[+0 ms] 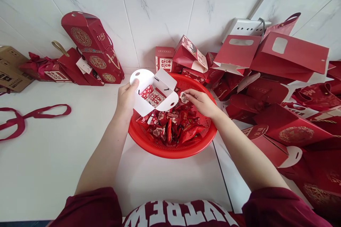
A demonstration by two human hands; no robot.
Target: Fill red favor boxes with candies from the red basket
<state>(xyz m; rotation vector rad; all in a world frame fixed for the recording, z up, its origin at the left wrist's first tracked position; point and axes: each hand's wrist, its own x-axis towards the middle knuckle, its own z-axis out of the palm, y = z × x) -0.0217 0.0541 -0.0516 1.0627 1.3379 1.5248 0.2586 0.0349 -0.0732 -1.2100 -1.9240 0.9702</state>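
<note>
An open box with white inner flaps [167, 79] is held by my left hand [127, 96], thumb on its rounded flap, over the left back part of a red mesh basket [173, 152]. Inside the box lie red-and-white printed packets [155, 98]. Between the fingertips of my right hand [201, 103] is a small packet with a pale printed patch [183, 97], just right of the box. Many red wrapped packets [173, 126] fill the bottom of the basket.
Red gift boxes and bags [290, 124] are piled along the right. Tall red boxes [93, 49] and a cardboard box [13, 69] stand at the back left. A red ribbon [48, 111] lies at left. A white power strip [246, 26] is at the wall.
</note>
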